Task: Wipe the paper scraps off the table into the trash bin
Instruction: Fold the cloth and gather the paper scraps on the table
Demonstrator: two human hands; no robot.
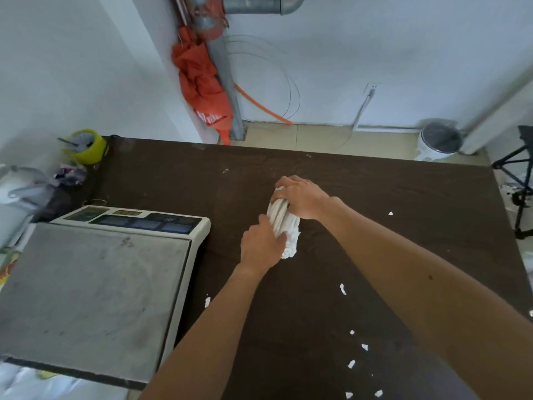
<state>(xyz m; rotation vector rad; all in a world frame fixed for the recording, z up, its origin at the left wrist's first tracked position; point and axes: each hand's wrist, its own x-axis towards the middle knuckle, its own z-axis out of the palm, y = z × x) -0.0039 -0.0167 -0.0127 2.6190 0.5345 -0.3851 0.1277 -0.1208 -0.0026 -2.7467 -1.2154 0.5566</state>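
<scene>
A bunched white cloth (284,223) rests on the dark brown table (375,197) near its middle. My right hand (302,197) grips its far end from above. My left hand (261,243) holds its near end from the left side. Several small white paper scraps (342,289) lie scattered on the table between my forearms and toward the front edge, with one more scrap (390,213) off to the right. A white trash bin (438,140) with a dark liner stands on the floor beyond the table's far right corner.
A large weighing scale (95,290) with a steel platform fills the table's left side. A yellow-green cup (86,145) and clutter sit at the far left corner. A black tripod (519,180) stands right of the table. An orange umbrella (202,82) hangs on the wall pipe.
</scene>
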